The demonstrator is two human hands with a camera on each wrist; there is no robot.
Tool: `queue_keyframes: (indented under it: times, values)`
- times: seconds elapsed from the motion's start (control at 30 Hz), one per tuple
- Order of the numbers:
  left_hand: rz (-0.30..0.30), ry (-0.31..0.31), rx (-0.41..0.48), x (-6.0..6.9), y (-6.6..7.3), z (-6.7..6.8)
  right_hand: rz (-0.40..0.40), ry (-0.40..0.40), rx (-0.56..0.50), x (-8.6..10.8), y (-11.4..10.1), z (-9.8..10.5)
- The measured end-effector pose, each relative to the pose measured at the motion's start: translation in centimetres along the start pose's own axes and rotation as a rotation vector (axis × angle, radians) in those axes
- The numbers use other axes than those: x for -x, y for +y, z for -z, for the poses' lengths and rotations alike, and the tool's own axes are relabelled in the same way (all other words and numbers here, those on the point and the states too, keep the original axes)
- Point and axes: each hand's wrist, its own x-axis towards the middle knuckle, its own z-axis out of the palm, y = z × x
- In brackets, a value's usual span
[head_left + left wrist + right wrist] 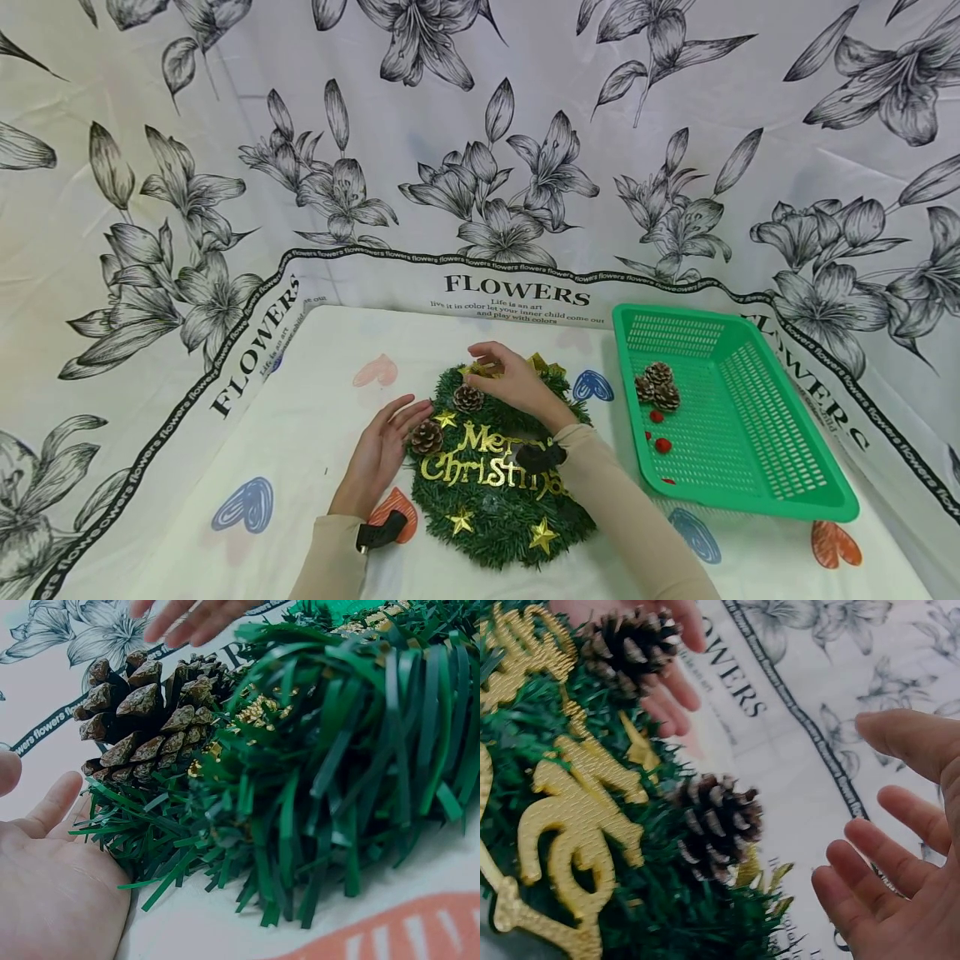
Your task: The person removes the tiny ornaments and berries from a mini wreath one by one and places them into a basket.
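A green tinsel wreath (498,546) lies on the table, bearing gold "Merry Christmas" lettering (450,473) and gold stars (542,535). One pine cone (427,437) sits at its left edge, another pine cone (468,398) at its upper left. Beside the left-edge cone is my left hand (381,450), palm turned toward the wreath with fingers extended; the left wrist view has its palm (52,892) close to the tinsel. My right hand (510,383) hovers over the wreath's top, near the upper cone. In the right wrist view its fingers (877,870) are spread and hold nothing.
To the right stands a green plastic basket (750,500) with a few pine cones (658,387) and several red balls (663,446) in its left side. A white cloth with heart prints (247,504) covers the table. A floral curtain (510,208) hangs behind.
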Motion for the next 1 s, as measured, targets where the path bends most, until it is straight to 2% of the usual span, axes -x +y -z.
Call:
queue_keyframes:
  times: [0.6, 1.0]
  values:
    - [-0.016, -0.007, 0.02, 0.1, 0.0, 0.0, -0.022, -0.075, 0.013, 0.0, 1.9, -1.3]
    - [0.006, -0.003, 0.014, 0.0, -0.1, 0.0, -0.013, -0.11, 0.077, -0.2, 2.6, -1.9]
